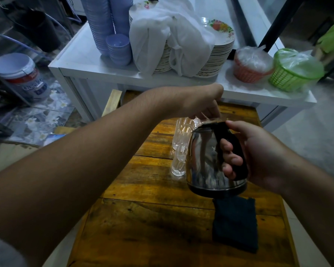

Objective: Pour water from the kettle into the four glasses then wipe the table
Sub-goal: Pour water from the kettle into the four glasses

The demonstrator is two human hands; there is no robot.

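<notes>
While the right hand wraps its fingers around the black handle of the steel kettle, the kettle hangs above the wooden counter, clear of its surface and tipped slightly away from the person. Clear glasses stand upright on the counter just beyond and to the left of the kettle, partly hidden behind its body; how many there are cannot be told from this angle. The left hand reaches across over the kettle's lid, its fingers curled down at the rim of the far glass or the lid; whether they grip anything cannot be told. A dark folded cloth lies flat on the counter near the person, below the kettle. Behind the wooden counter stands a white table carrying stacked blue bowls, a pile of flowered plates draped with a white cloth, an orange basket and a green basket.
</notes>
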